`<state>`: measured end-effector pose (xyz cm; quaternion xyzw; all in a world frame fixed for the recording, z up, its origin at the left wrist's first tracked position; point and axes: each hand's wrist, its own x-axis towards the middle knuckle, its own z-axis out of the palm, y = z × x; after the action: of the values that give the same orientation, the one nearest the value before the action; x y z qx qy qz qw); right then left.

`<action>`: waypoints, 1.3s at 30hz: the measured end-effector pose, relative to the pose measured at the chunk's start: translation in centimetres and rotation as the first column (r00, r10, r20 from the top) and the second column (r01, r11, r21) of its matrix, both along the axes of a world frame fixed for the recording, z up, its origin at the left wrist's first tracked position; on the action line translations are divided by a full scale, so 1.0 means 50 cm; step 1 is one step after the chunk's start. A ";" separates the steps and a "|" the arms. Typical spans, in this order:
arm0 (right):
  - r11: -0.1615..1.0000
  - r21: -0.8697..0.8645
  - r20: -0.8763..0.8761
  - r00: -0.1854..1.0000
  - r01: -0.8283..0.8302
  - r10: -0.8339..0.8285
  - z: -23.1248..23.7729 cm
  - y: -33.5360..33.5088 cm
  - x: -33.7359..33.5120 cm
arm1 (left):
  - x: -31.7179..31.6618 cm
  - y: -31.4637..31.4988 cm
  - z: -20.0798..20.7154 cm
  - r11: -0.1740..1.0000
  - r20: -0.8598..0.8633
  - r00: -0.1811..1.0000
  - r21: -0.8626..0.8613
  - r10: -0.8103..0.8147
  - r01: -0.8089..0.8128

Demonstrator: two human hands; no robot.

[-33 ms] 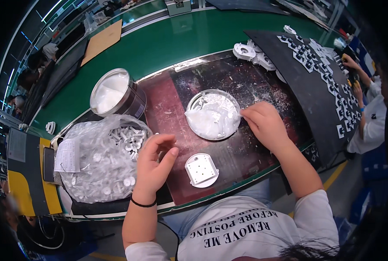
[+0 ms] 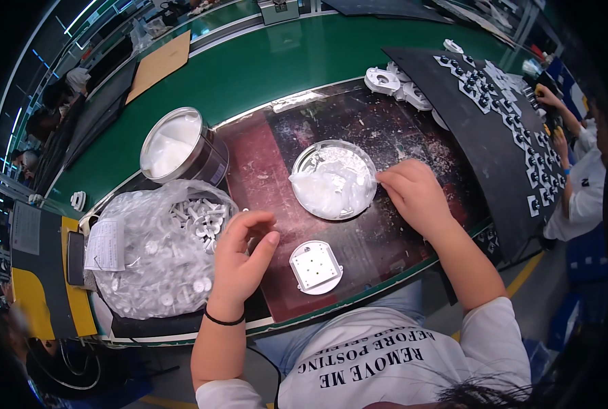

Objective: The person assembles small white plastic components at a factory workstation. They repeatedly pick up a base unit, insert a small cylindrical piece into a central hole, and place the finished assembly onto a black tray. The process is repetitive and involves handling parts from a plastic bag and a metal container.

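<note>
My right hand (image 2: 416,199) is closed in a pinch at the right rim of a round metal dish (image 2: 309,208). What its fingertips hold, if anything, is too small to make out. White paste (image 2: 338,187) is heaped and smeared inside the dish. My left hand (image 2: 242,255) is raised beside a clear plastic bag (image 2: 140,286), its fingers curved and the thumb apart, with nothing seen in it. Small white plastic parts (image 2: 205,217) show through the bag's mouth. Between my hands, nearer to me, a white round-edged plate-like part (image 2: 315,267) with small holes lies flat.
A metal can (image 2: 208,160) with white material inside stands behind the bag. At the right, a black board (image 2: 467,136) carries rows of white parts with black pieces. White housings (image 2: 384,80) sit by its far edge. Another person's hand (image 2: 551,97) works beyond it.
</note>
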<state>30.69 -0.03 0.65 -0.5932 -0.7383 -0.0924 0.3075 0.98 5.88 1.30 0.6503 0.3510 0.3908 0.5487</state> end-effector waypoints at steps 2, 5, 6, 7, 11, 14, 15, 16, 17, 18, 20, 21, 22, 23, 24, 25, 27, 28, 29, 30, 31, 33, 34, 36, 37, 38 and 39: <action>1.000 -0.009 0.016 1.000 -0.002 0.002 0.000 0.000 -0.003 | -0.001 0.000 -0.003 0.999 -0.030 1.000 0.052 0.010 -0.008; 1.000 -0.024 0.037 0.999 0.007 -0.006 0.000 -0.001 -0.005 | 0.000 -0.002 0.000 0.998 -0.003 1.000 0.064 0.004 -0.003; 0.999 -0.031 0.043 0.999 0.012 -0.010 -0.001 -0.001 -0.005 | 0.000 -0.003 0.002 0.998 -0.012 1.000 0.061 0.003 -0.002; 0.999 -0.034 0.055 0.998 0.010 -0.008 -0.002 -0.001 -0.005 | 0.000 -0.005 0.004 0.998 -0.021 1.000 0.058 0.001 0.000; 0.999 -0.045 0.082 0.997 -0.006 0.009 -0.004 -0.002 -0.003 | 0.001 -0.005 0.007 0.995 -0.030 1.000 0.095 -0.001 0.004; 0.998 -0.054 0.085 0.996 -0.023 0.028 -0.004 -0.003 0.000 | 0.001 -0.007 0.008 0.993 -0.037 0.999 0.114 -0.003 0.008; 0.998 -0.057 0.086 0.996 -0.029 0.033 -0.004 -0.003 0.000 | 0.001 -0.007 0.007 0.993 -0.040 0.999 0.114 -0.006 0.010; 0.998 -0.058 0.091 0.995 -0.030 0.035 -0.003 -0.004 -0.001 | 0.000 -0.006 0.006 0.993 -0.043 0.999 0.114 -0.008 0.012; 0.998 -0.060 0.096 0.995 -0.031 0.036 -0.002 -0.004 -0.001 | -0.001 -0.006 0.005 0.993 -0.046 0.999 0.114 -0.010 0.015; 0.998 -0.062 0.101 0.994 -0.031 0.037 0.000 -0.005 -0.002 | -0.001 -0.006 0.005 0.994 -0.051 0.999 0.104 -0.015 0.020; 0.998 -0.062 0.129 0.991 -0.025 0.033 0.000 -0.007 -0.002 | -0.002 -0.006 0.006 0.996 -0.063 0.998 0.085 -0.024 0.029; 0.998 -0.062 0.144 0.989 -0.022 0.031 0.000 -0.007 -0.003 | -0.002 -0.006 0.007 0.995 -0.066 0.997 0.090 -0.028 0.034; 0.998 -0.064 0.154 0.988 -0.021 0.031 0.000 -0.008 -0.002 | -0.002 -0.005 0.007 0.995 -0.069 0.997 0.096 -0.032 0.039; 0.998 -0.066 0.165 0.986 -0.020 0.031 0.002 -0.007 -0.002 | -0.002 -0.005 0.007 0.994 -0.073 0.997 0.103 -0.037 0.044; 0.998 -0.067 0.176 0.984 -0.019 0.031 0.003 -0.008 -0.002 | -0.002 -0.005 0.007 0.993 -0.075 0.996 0.107 -0.039 0.047; 0.997 -0.070 0.181 0.983 -0.014 0.027 0.004 -0.008 -0.004 | -0.002 -0.005 0.006 0.993 -0.077 0.996 0.111 -0.041 0.049; 0.997 -0.075 0.194 0.981 -0.004 0.018 0.007 -0.009 -0.007 | -0.002 -0.006 0.007 0.992 -0.076 0.996 0.113 -0.043 0.052; 0.997 -0.078 0.197 0.980 0.001 0.014 0.007 -0.010 -0.008 | -0.001 -0.006 0.008 0.993 -0.073 0.996 0.110 -0.044 0.052; 0.997 -0.081 0.198 0.980 0.005 0.011 0.007 -0.011 -0.009 | -0.001 -0.006 0.009 0.993 -0.071 0.997 0.107 -0.044 0.052; 0.996 -0.085 0.200 0.980 0.010 0.007 0.006 -0.011 -0.010 | -0.002 -0.006 0.009 0.994 -0.069 0.996 0.097 -0.050 0.057; 0.997 -0.080 0.197 0.981 0.016 0.000 0.006 -0.011 -0.010 | -0.002 -0.006 0.009 0.994 -0.066 0.996 0.086 -0.056 0.062; 0.997 -0.069 0.190 0.982 0.028 -0.015 0.006 -0.012 -0.011 | -0.003 -0.007 0.008 0.994 -0.063 0.996 0.079 -0.066 0.071; 0.998 -0.057 0.155 0.988 0.030 -0.021 0.008 -0.014 -0.013 | -0.004 -0.007 0.008 0.994 -0.062 0.996 0.082 -0.071 0.076; 0.999 -0.037 0.082 0.996 0.031 -0.028 0.018 -0.021 -0.018 | -0.004 -0.007 0.008 0.993 -0.063 0.995 0.085 -0.072 0.077; 0.998 -0.050 0.009 1.000 0.030 -0.029 0.023 -0.024 -0.020 | -0.003 -0.007 0.009 0.993 -0.065 0.995 0.088 -0.070 0.075; 0.998 -0.062 -0.063 0.997 0.028 -0.032 0.028 -0.028 -0.021 | -0.003 -0.008 0.011 0.993 -0.066 0.995 0.091 -0.068 0.074; 0.997 -0.074 -0.135 0.990 0.026 -0.036 0.034 -0.033 -0.023 | -0.003 -0.008 0.011 0.993 -0.064 0.996 0.097 -0.066 0.072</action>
<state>29.55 -1.66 2.36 -0.6201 -0.7091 -0.0298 0.3342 0.82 5.46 1.85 0.7002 0.3250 0.3687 0.5178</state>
